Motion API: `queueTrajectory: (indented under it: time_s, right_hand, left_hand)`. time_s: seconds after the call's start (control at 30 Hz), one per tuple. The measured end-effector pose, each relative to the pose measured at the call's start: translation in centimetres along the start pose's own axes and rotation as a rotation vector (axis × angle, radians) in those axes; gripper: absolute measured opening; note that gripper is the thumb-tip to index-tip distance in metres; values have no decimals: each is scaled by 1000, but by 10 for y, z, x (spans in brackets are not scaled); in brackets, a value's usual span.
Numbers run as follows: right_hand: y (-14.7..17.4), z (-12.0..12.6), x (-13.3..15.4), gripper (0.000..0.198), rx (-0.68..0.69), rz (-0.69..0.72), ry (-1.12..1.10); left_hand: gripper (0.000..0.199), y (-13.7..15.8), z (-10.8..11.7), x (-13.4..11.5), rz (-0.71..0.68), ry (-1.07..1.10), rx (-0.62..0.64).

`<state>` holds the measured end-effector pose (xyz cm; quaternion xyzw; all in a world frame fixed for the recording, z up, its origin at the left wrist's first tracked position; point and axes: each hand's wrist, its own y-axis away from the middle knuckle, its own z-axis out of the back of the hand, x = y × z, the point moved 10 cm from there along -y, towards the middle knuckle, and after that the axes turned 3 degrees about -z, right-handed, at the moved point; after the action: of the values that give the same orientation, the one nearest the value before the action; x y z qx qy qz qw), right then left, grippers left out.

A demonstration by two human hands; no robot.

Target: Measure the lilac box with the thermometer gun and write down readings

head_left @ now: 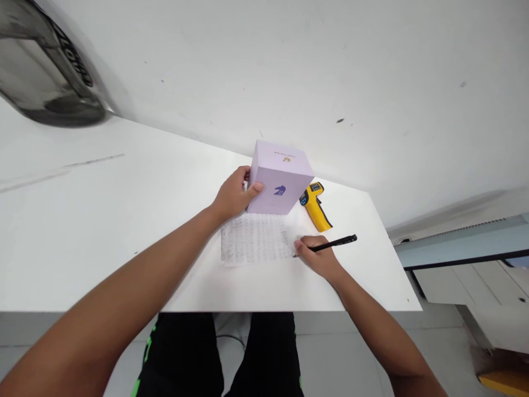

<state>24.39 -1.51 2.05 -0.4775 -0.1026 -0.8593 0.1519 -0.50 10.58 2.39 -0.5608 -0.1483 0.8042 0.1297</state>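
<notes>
My left hand (236, 194) grips the left side of a pale purple box (281, 184), thumb on its front face and fingers behind. The box carries a dark blue emblem on the front and a small gold one on top. Below it lies a sheet of paper (256, 242) covered in rows of faint grey marks. Closed around a black pen (339, 242), my right hand (316, 255) rests at the sheet's right edge, with the tip low against the paper. A yellow infrared thermometer (317, 207) lies just right of the box, above my right hand.
The white table (82, 237) meets a white wall (289, 66) at the back. A large dark, shiny container (45, 71) with lettering stands at the far left. Past the table's right end are a pale blue panel (463, 240) and white cabinets (475, 286).
</notes>
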Motion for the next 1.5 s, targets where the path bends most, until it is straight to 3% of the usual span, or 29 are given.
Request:
queueTrajectory:
  time_s: [0.4, 0.57, 0.73, 0.87, 1.07, 1.2, 1.3, 1.4, 1.5]
  right_hand:
    - [3, 15, -5, 70, -139, 4, 15]
    - [9, 23, -4, 55, -281, 25, 104]
    - [16, 16, 11, 28, -335, 213, 269]
    - [15, 12, 11, 26, -348, 297, 344]
    - [9, 11, -2, 40, -376, 180, 397]
    - [14, 24, -2, 43, -513, 148, 446]
    - [24, 45, 1, 37, -692, 173, 548]
    - [26, 71, -7, 40, -836, -1, 677]
    - [7, 85, -17, 56, -746, -265, 779]
  left_hand:
    - [103, 0, -2, -1, 18, 6, 7]
    - [111, 1, -3, -1, 20, 17, 7]
    - [111, 0, -3, 1, 28, 10, 12]
    - [107, 0, -3, 0, 27, 28, 10]
    - [100, -1, -4, 2, 51, 78, 4]
    - [94, -2, -7, 8, 103, 175, -25]
    - [87, 0, -7, 12, 150, 233, -74]
    - [84, 1, -4, 15, 193, 270, -126]
    - [90, 1, -1, 18, 219, 309, -163]
